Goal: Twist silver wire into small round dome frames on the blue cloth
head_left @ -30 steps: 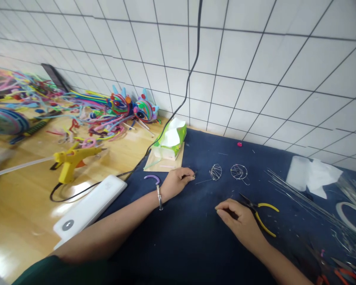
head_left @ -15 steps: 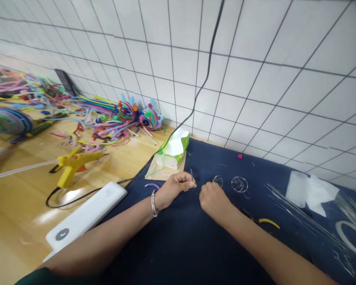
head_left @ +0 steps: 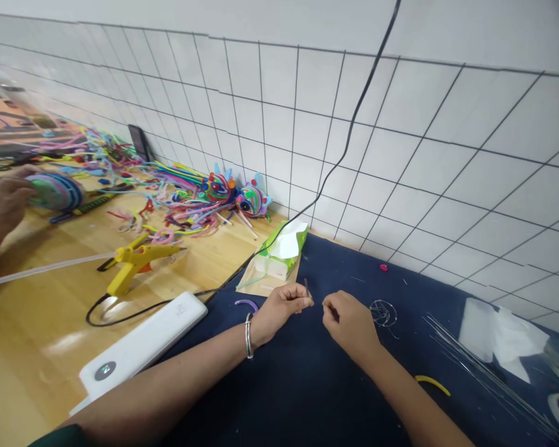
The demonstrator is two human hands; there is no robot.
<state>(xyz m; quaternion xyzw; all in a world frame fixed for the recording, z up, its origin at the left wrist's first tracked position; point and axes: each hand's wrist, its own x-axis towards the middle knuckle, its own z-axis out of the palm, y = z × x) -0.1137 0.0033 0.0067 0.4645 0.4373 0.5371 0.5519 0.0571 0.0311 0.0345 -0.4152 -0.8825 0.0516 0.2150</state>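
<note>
My left hand point(head_left: 284, 310), with a silver bracelet on its wrist, pinches a short thin dark stick point(head_left: 307, 286) over the dark blue mat point(head_left: 279, 385). Just to its right, my right hand point(head_left: 349, 323) is curled with fingers pressed together; whatever it holds is too small to make out. A round wire piece point(head_left: 383, 313) lies right beside the right hand. Behind the left hand are a purple curved piece point(head_left: 246, 304) and a green tissue pack point(head_left: 286, 245).
A yellow glue gun point(head_left: 137, 264) and white power bank point(head_left: 144, 347) lie on the left. Colourful pipe cleaners point(head_left: 181, 205) sit behind. Another person's hand point(head_left: 2, 208) holds a striped ball point(head_left: 58, 191). Wires point(head_left: 484, 366) and yellow-handled tool point(head_left: 433, 383) are right.
The view has shifted, bringing another person's hand into sight at left. My right hand has turned slightly and now covers one of the wire circles. My left hand keeps its pinch.
</note>
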